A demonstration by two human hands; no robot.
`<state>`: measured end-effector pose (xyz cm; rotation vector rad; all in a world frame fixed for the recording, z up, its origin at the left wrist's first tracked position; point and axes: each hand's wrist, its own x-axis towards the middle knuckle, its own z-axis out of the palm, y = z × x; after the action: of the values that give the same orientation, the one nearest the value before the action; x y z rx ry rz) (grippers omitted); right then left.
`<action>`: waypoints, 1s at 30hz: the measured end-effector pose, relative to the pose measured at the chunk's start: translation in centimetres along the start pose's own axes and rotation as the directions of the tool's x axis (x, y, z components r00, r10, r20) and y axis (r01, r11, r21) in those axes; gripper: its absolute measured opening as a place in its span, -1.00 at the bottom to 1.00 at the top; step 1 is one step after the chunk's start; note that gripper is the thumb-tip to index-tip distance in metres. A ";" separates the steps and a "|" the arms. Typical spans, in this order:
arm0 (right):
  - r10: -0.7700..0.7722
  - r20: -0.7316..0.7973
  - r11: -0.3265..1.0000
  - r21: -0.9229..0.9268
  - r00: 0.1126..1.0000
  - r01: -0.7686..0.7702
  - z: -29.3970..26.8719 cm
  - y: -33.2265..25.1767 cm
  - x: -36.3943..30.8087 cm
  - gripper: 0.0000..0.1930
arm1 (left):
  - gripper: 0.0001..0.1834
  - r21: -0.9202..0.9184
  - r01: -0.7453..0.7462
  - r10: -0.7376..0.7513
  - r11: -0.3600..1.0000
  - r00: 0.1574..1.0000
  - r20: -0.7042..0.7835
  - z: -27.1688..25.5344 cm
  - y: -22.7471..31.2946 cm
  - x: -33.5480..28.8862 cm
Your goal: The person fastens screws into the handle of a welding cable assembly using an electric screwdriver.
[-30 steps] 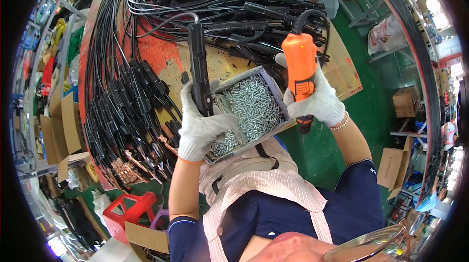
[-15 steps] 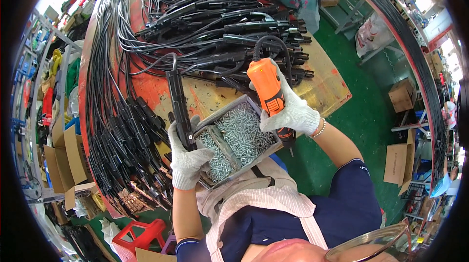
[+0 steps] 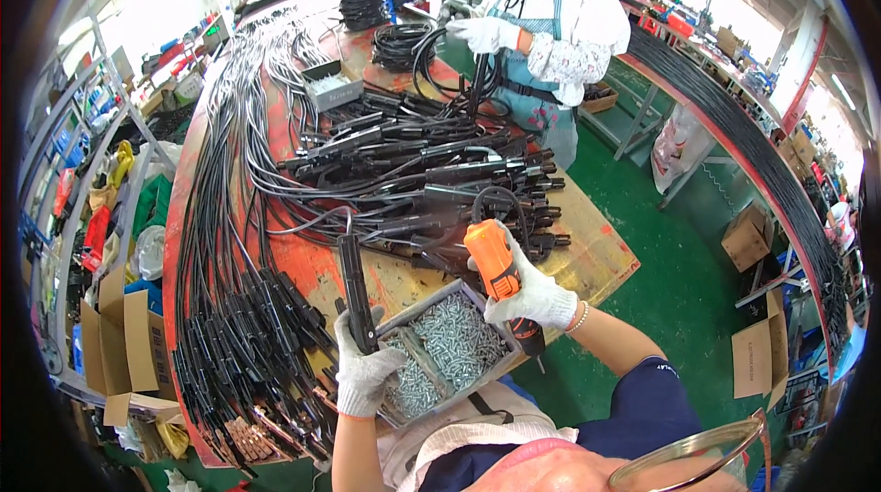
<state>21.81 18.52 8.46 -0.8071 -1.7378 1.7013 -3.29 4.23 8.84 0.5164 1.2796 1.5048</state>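
Observation:
My left hand (image 3: 365, 371), in a white knit glove, is closed around a long black cable handle (image 3: 352, 281). The handle stands nearly upright, and a cable curves out of its top. Gripped in my gloved right hand (image 3: 541, 297) is an orange and black electric screwdriver (image 3: 491, 258), its bit pointing down beside the box and its cord looping up from the top. Between both hands sits a grey two-part box (image 3: 463, 393) full of silver screws (image 3: 459, 336). My left hand is next to its smaller compartment; the screwdriver is past its right edge.
Black handles with cables (image 3: 395, 157) are heaped across the worn red-yellow table (image 3: 596, 249); more, some copper-ended (image 3: 248, 440), lie at the left. A small grey box (image 3: 335, 93) stands farther back. Across the table, a co-worker's gloved hand (image 3: 485, 35) is at black cables. Cardboard boxes (image 3: 760, 350) stand at right.
The view has tilted up, so the table and my hands appear lower and the co-worker's upper body shows. Both hands keep hold of the same things, with little other visible movement.

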 end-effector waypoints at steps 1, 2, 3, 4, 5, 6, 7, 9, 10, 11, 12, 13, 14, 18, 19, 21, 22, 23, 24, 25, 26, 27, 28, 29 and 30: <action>-0.008 -0.013 0.999 -0.041 1.000 0.007 -0.1 -0.1 -0.1 0.43 | 0.01 -0.005 -0.012 0.012 1.000 1.000 0.013 0.1 0.1 -0.1; 0.027 0.006 0.997 0.076 1.000 -0.027 0.2 -0.8 -0.1 0.43 | 0.01 -0.004 0.000 0.000 1.000 1.000 0.003 0.0 0.1 0.0; 0.112 0.046 0.980 0.163 0.993 -0.118 0.4 -1.4 -0.2 0.42 | 0.01 -0.003 0.012 -0.012 1.000 1.000 -0.005 0.0 0.1 0.0; 0.091 0.052 0.986 0.137 0.994 -0.098 0.4 -1.3 0.0 0.41 | 0.01 0.004 0.023 -0.023 1.000 0.999 -0.028 0.2 0.3 -0.2; 0.077 0.053 0.990 0.116 0.996 -0.083 0.4 -0.6 -0.1 0.41 | 0.01 0.092 -0.009 0.012 0.996 0.999 -0.036 0.0 -0.1 0.3; 0.016 0.026 0.999 -0.040 1.000 -0.015 0.3 -0.1 0.2 0.40 | 0.01 0.073 0.016 -0.014 0.997 0.999 -0.032 -0.2 -0.1 0.4; 0.008 0.023 0.999 -0.046 1.000 -0.007 -0.4 -0.1 0.5 0.40 | 0.00 0.054 0.042 -0.040 0.998 0.999 -0.029 -0.1 0.1 0.4; 0.057 0.033 0.998 0.024 0.998 -0.058 -0.2 -0.8 0.1 0.40 | -0.01 -0.063 0.038 -0.037 0.997 0.999 0.015 -0.4 -0.5 0.3; 0.042 -0.001 0.997 -0.059 0.999 -0.042 0.1 -0.6 -0.1 0.39 | -0.01 -0.183 0.029 -0.019 0.983 0.998 0.055 -0.6 -0.8 0.3; 0.043 -0.003 0.997 -0.059 0.999 -0.043 0.1 -0.9 -0.1 0.39 | -0.01 -0.183 0.031 -0.021 0.983 0.998 0.056 -0.6 -0.8 0.2; 0.074 0.014 0.997 0.017 0.997 -0.074 0.4 -1.4 -0.2 0.38 | -0.02 -0.196 0.027 -0.015 0.980 0.998 0.064 -0.7 -0.8 0.1; 0.102 0.034 0.990 0.091 0.994 -0.105 0.5 -1.7 -0.2 0.37 | -0.02 -0.210 0.022 -0.007 0.977 0.997 0.072 -0.8 -0.8 0.0; 0.095 0.060 0.983 0.154 0.994 -0.104 0.6 -1.6 -0.3 0.35 | -0.02 -0.163 0.028 -0.019 0.986 0.998 0.060 -0.9 -0.9 0.0; 0.097 0.034 0.974 0.205 0.995 -0.102 0.5 -1.8 0.0 0.32 | -0.03 -0.160 0.077 -0.074 0.984 0.997 0.030 -0.3 -0.4 0.1; 0.092 0.030 0.975 0.199 0.995 -0.096 0.4 -1.8 0.0 0.32 | -0.03 -0.163 0.073 -0.068 0.984 0.997 0.036 -0.1 -0.3 0.2; 0.153 0.014 0.981 0.122 0.988 -0.153 0.3 -1.8 0.0 0.30 | -0.05 -0.181 0.096 -0.090 0.979 0.995 0.042 0.0 -0.2 0.2; 0.148 0.013 0.982 0.117 0.989 -0.149 0.1 -1.8 0.2 0.30 | -0.06 -0.152 0.101 -0.098 0.983 0.995 0.028 0.3 0.1 0.3; 0.160 0.016 0.981 0.105 0.987 -0.161 0.1 -1.7 0.2 0.29 | -0.06 -0.154 0.100 -0.096 0.983 0.995 0.031 0.5 0.1 0.2; 0.171 0.019 0.981 0.091 0.985 -0.172 -0.1 -1.7 0.2 0.28 | -0.06 -0.143 0.093 -0.090 0.985 0.996 0.023 0.7 0.2 0.2; 0.179 0.021 0.981 0.076 0.984 -0.180 -0.3 -1.8 0.3 0.27 | -0.05 -0.132 0.084 -0.083 0.988 0.996 0.017 0.9 0.4 0.2; 0.176 0.019 0.981 0.073 0.984 -0.177 -0.2 -1.9 0.2 0.27 | -0.05 -0.133 0.082 -0.080 0.988 0.997 0.021 0.9 0.4 0.1; 0.133 0.022 0.984 0.116 0.991 -0.135 -0.1 -2.2 0.1 0.26 | -0.06 -0.150 0.075 -0.070 0.986 0.997 0.036 0.8 0.5 0.1; 0.087 0.023 0.983 0.158 0.996 -0.090 -0.1 -2.5 0.0 0.26 | -0.07 -0.166 0.066 -0.058 0.984 0.997 0.053 0.8 0.6 0.1; 0.094 0.027 0.982 0.161 0.995 -0.097 -0.2 -2.1 0.3 0.26 | -0.07 -0.167 0.071 -0.064 0.983 0.997 0.046 0.7 0.5 0.2; 0.098 0.034 0.982 0.157 0.995 -0.102 -0.3 -1.7 0.6 0.26 | -0.07 -0.207 0.071 -0.062 0.976 0.997 0.047 0.6 0.4 0.4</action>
<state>21.57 19.16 10.18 -0.8149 -1.5780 1.8976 -3.16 4.90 9.30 0.3614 1.0822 1.5433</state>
